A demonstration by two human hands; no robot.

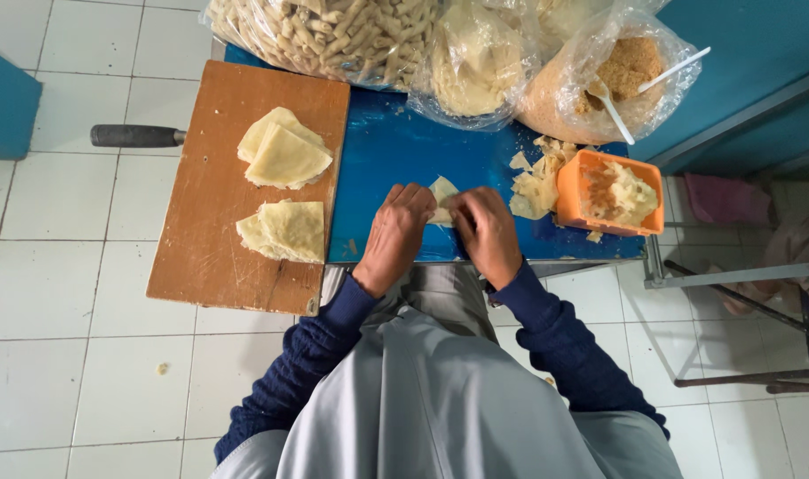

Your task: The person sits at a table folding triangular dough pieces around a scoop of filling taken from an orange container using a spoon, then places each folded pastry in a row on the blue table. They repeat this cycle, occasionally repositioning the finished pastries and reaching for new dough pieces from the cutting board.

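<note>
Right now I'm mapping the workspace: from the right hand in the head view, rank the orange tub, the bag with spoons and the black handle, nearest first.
From the right hand:
1. Orange tub, just to its right on the blue table.
2. Bag with spoons, farther up and right, at the table's back.
3. Black handle, far left, beyond the wooden board.

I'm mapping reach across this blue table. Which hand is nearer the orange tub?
Right. The right hand is just left of the orange tub, apart from it; the left hand lies farther left, beyond the dough piece both hold.
</note>
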